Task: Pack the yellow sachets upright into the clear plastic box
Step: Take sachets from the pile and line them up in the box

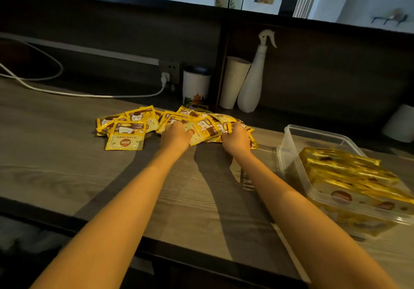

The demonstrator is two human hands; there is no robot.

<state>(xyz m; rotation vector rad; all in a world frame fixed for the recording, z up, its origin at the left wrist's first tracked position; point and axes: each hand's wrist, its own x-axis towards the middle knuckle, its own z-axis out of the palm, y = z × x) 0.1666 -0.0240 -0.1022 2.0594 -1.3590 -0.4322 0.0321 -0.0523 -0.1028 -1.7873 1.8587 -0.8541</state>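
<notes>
Where both arms reach: hands (207,137) on the sachet pile (156,124).

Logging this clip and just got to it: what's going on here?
A person is packing yellow sachets into a clear plastic box. Both the left hand and the right hand rest on the loose pile of sachets spread on the wooden counter, gathering a batch. The box at the right already holds a row of sachets standing on edge, with its far end unfilled. Whether either hand has closed on a sachet cannot be told.
</notes>
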